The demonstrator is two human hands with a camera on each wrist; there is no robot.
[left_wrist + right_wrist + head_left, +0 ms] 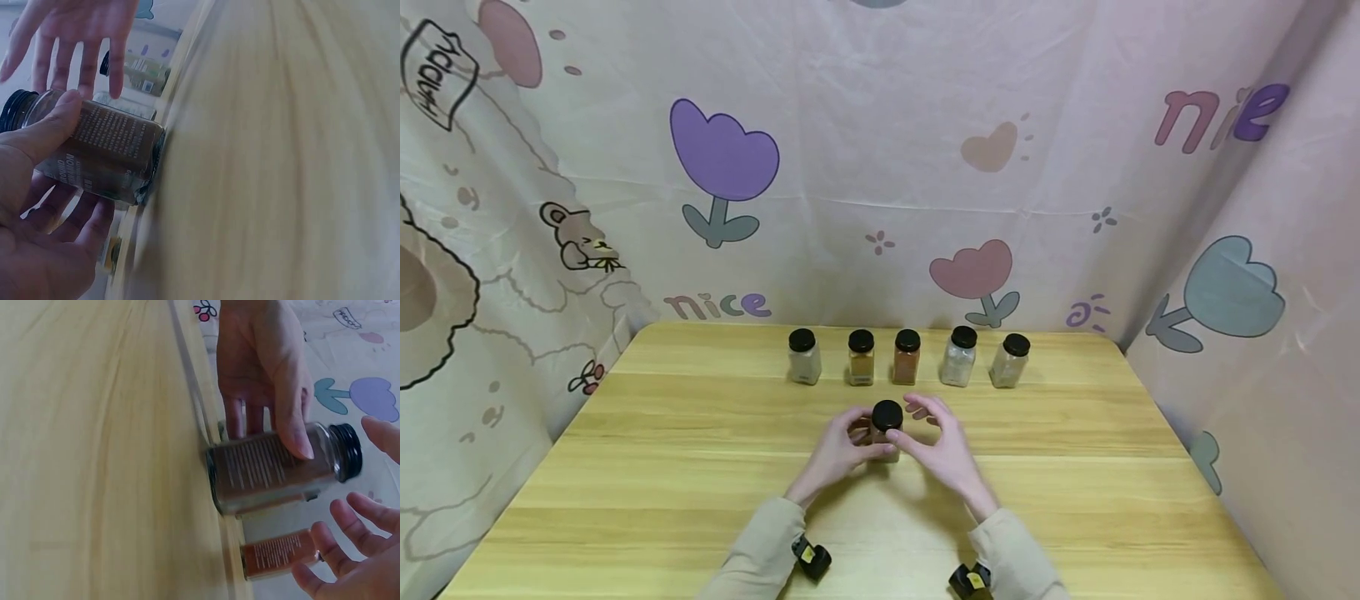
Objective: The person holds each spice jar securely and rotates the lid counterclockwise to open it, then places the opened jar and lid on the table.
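A square glass jar (887, 446) of brown ground spice with a black lid stands upright on the wooden table. My left hand (842, 446) holds it from the left side, thumb across the front and fingers behind. Its label, partly legible in the left wrist view, seems to read ground cinnamon (103, 150). Just right of the jar is my right hand (943, 446), fingers spread and relaxed. In the right wrist view those fingers (369, 528) stand apart from the black lid (350, 453) and hold nothing.
Behind the hands stands a row of several black-lidded spice jars: a pale one (805, 364), a yellow one (861, 365), a red-orange one (906, 365), a white one (958, 365) and a beige one (1009, 368). A printed curtain (865, 167) hangs behind the table (685, 467).
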